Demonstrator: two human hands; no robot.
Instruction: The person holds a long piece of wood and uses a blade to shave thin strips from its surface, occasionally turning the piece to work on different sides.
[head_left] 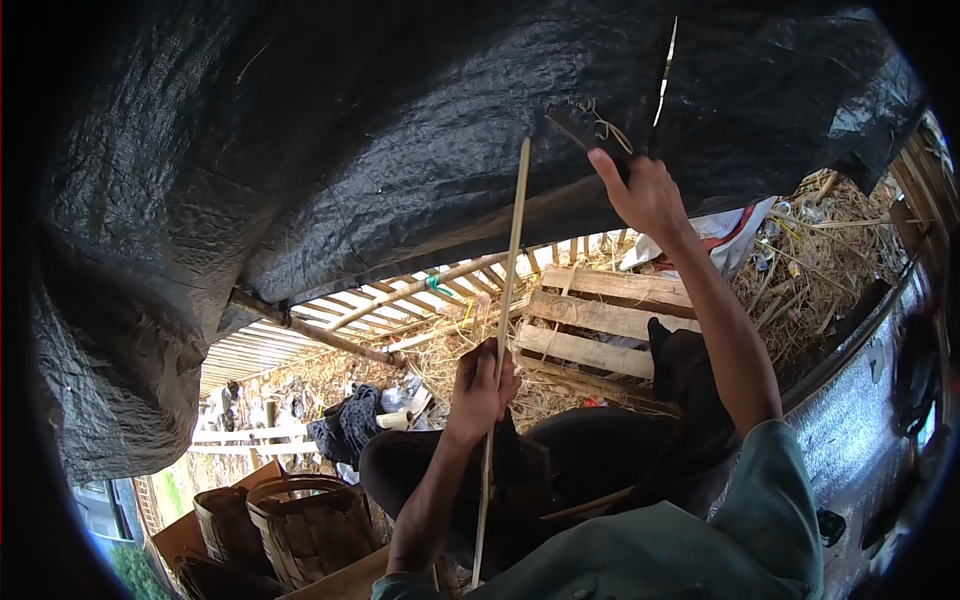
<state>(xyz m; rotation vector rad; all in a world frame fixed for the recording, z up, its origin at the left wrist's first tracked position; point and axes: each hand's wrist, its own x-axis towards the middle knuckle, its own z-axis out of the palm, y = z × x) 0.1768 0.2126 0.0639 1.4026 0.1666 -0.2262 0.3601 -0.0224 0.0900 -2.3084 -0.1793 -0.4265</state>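
My left hand is closed around a long, thin bamboo strip, which stands almost upright before my body and runs down past my lap. Raised to the upper right of the strip, my right hand grips what looks like a knife with a dark blade. Its handle is mostly hidden in the fingers, and my thumb is stretched out along it. A thin curled shaving hangs by the blade. The blade and the strip are apart.
A black tarp hangs low across the top. Beyond my knees lies a wooden slatted pallet, near a bamboo slat fence. Woven baskets stand at lower left. Straw and litter cover the ground at right.
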